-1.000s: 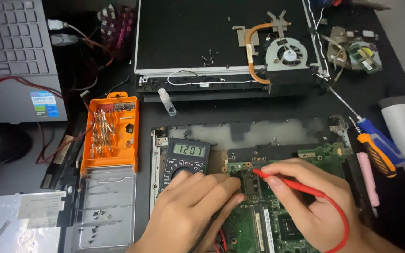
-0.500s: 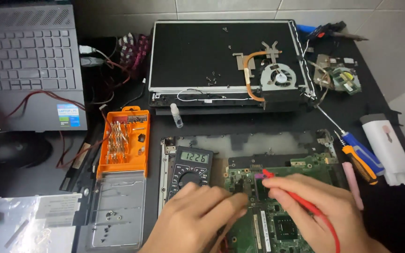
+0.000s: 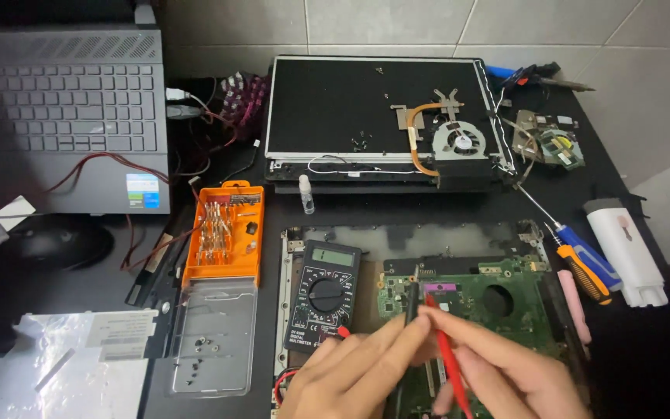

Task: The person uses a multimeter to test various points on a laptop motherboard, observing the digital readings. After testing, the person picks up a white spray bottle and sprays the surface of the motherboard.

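Fingers (image 3: 397,341) of the left hand (image 3: 350,380) are clamped on a thin black probe (image 3: 412,299); right hand (image 3: 505,372) fingers are clamped on a thin red probe (image 3: 447,353), tips steadied on the green circuit board (image 3: 521,299) at 12 o'clock, for contact.

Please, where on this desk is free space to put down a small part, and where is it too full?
Bare dark table shows between the detached screen panel and the motherboard, right of the small bottle. Another bare strip lies behind the white case. Around the orange bit case and the multimeter it is crowded.
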